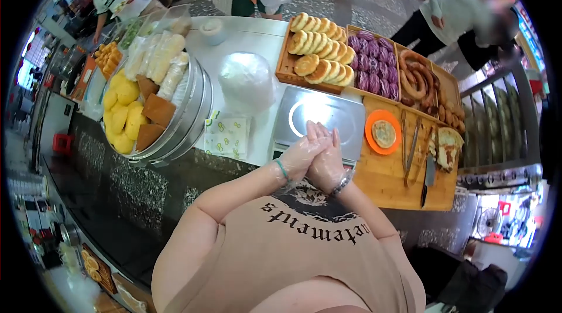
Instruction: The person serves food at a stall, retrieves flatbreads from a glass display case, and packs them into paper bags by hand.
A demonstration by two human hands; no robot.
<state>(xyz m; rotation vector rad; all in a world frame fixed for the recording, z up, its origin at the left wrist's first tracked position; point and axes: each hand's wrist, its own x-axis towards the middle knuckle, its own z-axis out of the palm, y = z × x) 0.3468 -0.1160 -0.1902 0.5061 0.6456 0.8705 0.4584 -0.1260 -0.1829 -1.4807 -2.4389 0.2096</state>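
L hand [297,156] & R hand [328,166] pressed together, fingers straightish; can't tell grip; crinkly clr gloves [293,164]; rectangular scale [345,127] nr.

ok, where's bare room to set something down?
Cutting board: near part, between orange plate and front edge. White tabletop: beyond the plastic bags, left of the bread tray. Scale: far part, past the left hand and right hand. Crowded: steamer, heaped with food; bread tray; board's right side, with tongs and knife.

Steamer [195,115] left of scale [346,117], knife [430,173] on board [380,183]
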